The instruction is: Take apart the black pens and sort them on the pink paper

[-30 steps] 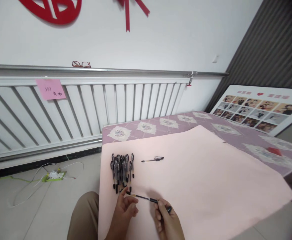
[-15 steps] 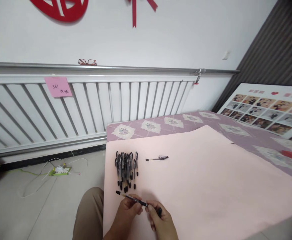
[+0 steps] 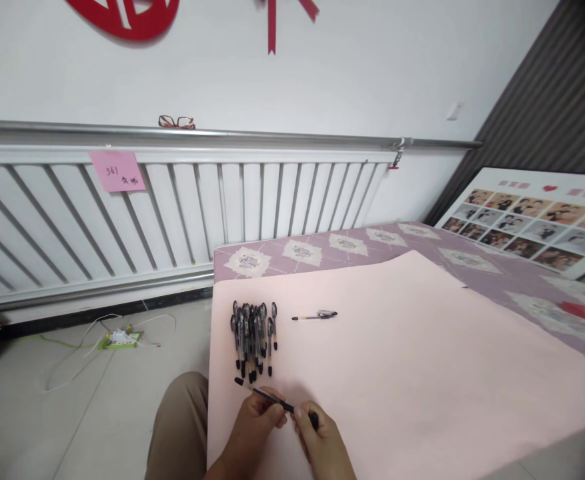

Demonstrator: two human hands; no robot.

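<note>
I hold a pen [image 3: 286, 406] just on the near side of a bunch of pens [image 3: 252, 333], my left hand [image 3: 255, 423] pinching its barrel between thumb and fingers and my right hand [image 3: 319, 433] closed around its dark end, though I cannot tell how the cap sits. On the pink sheet [image 3: 422, 360] a single pen [image 3: 315, 316] lies crosswise, apart from the bunch. I judge that one done, mine under way, and the bunch left.
</note>
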